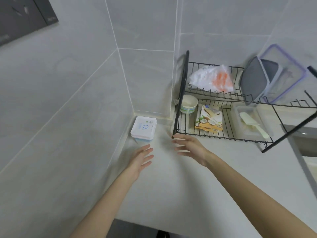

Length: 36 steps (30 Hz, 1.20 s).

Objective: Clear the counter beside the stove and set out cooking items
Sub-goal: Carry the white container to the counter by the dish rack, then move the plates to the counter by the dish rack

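— Desk first: how far along does it look?

— Partway at most, I'd judge. Its near stretch lies bare, but a white lidded box sits in the far left corner, tight against the tiled wall.

— Is anyone holding it?

— No. The left hand hovers just short of it, fingers spread and straight, empty. The right hand is spread too and grips nothing. Its fingertips are close to the foot of the black wire rack, and I cannot tell whether they touch.

— And the rack?

— It stands along the far edge, right of the box, and it is loaded. A paper cup, a coconut packet and a clear tub with a pale scoop sit on the lower tier. A plastic bag and lidded containers sit above.

— So what's left?

— The box needs moving, perhaps the rack as well. No cooking items are set out in view, so that half looks unstarted. The stove is out of sight.
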Motion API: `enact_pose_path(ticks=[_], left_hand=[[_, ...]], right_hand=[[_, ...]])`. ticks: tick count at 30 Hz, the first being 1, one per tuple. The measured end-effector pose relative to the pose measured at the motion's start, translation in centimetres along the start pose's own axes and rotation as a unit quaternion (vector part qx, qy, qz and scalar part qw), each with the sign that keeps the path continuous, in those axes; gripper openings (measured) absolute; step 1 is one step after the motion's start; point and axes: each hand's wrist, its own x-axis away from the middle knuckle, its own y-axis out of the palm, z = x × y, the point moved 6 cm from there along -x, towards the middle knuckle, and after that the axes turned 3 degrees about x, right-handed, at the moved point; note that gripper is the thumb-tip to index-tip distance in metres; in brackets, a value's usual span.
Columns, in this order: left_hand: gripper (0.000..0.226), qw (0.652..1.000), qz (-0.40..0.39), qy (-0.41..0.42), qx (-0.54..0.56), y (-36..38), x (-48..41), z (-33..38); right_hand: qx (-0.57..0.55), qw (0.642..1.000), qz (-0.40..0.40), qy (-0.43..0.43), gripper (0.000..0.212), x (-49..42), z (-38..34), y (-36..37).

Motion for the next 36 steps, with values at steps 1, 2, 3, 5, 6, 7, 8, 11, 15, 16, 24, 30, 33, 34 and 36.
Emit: enact_pose_path(ticks=[1, 2, 3, 5, 6, 7, 8, 11, 15, 16, 24, 30, 33, 34, 36], left_hand=[[0.032, 1.0, -0.005, 0.013, -0.012, 0.8, 0.5, 0.2], [0.03, 0.999, -0.017, 0.024, -0.026, 2.0, 0.9, 0.3], [0.028, 0.998, -0.033, 0.031, -0.04, 3.7, 1.7, 0.3], [0.026, 0.995, -0.064, 0.043, -0.063, 7.0, 2.9, 0.3], [0.025, 0.993, -0.082, 0.049, -0.076, 9.0, 3.6, 0.0], [0.025, 0.99, -0.096, 0.053, -0.091, 10.6, 4.2, -0.2], [0.025, 0.986, -0.111, 0.055, -0.11, 12.9, 5.0, -0.6], [0.027, 0.973, -0.151, 0.059, -0.163, 19.7, 7.6, -2.6], [0.028, 0.949, -0.225, 0.068, -0.208, 30.1, 12.5, -6.5], [0.028, 0.943, -0.245, 0.073, -0.213, 32.2, 13.5, -7.4], [0.033, 0.864, -0.402, 0.058, -0.297, 52.1, 26.2, -18.2], [0.033, 0.769, -0.522, 0.061, -0.364, 64.0, 36.0, -26.0], [0.029, 0.709, -0.583, 0.057, -0.394, 69.0, 41.7, -30.2], [0.029, 0.689, -0.6, 0.055, -0.403, 70.5, 43.4, -31.5], [0.03, 0.657, -0.626, 0.055, -0.417, 73.2, 46.2, -34.0]], right_hand=[[0.009, 1.0, 0.004, -0.009, 0.03, 1.0, 0.2, -0.9], [0.016, 1.0, 0.011, -0.021, 0.03, 2.4, 0.4, -2.0], [0.021, 0.999, 0.019, -0.034, 0.029, 4.0, 0.8, -3.5], [0.022, 0.998, 0.036, -0.05, 0.028, 6.9, 1.3, -6.1], [0.021, 0.997, 0.051, -0.056, 0.028, 8.7, 1.8, -7.7], [0.02, 0.996, 0.065, -0.059, 0.028, 10.0, 2.1, -9.0], [0.02, 0.994, 0.085, -0.063, 0.028, 11.9, 2.7, -10.9], [0.011, 0.987, 0.143, -0.073, 0.027, 17.8, 4.7, -16.2], [-0.01, 0.971, 0.228, -0.077, 0.026, 26.8, 8.9, -24.1], [-0.014, 0.967, 0.243, -0.076, 0.026, 28.6, 9.7, -25.7], [-0.076, 0.899, 0.426, -0.073, 0.022, 49.1, 19.0, -38.2], [-0.13, 0.822, 0.551, -0.065, 0.022, 63.3, 25.7, -43.3], [-0.167, 0.769, 0.614, -0.054, 0.025, 70.1, 29.2, -44.9], [-0.176, 0.752, 0.632, -0.053, 0.025, 72.1, 30.4, -45.4], [-0.19, 0.726, 0.659, -0.05, 0.025, 75.3, 32.1, -46.1]])
